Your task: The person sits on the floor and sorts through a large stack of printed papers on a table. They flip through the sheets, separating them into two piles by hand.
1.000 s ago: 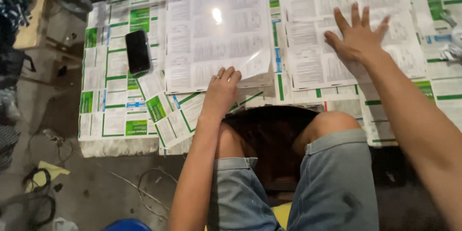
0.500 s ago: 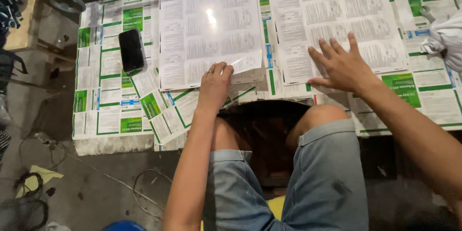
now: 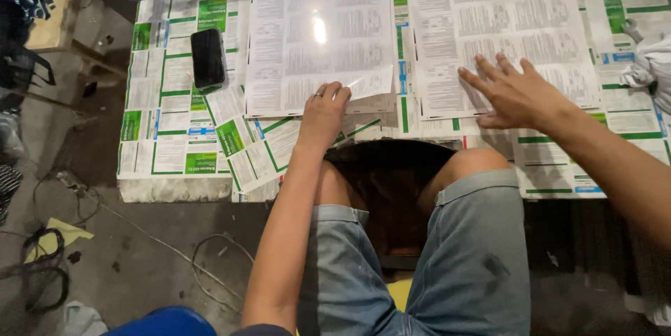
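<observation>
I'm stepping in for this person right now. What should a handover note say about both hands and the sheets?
Left hand: fingertips pinch the near right corner of the glossy printed sheet, lifting it slightly.
Right hand: flat, fingers spread, pressing the near edge of the second printed sheet.
Both sheets lie side by side on the table, which is covered with green-and-white leaflets; a black phone lies left of them.
Done: sheets laid out. Left: neither sheet is lifted off.
</observation>
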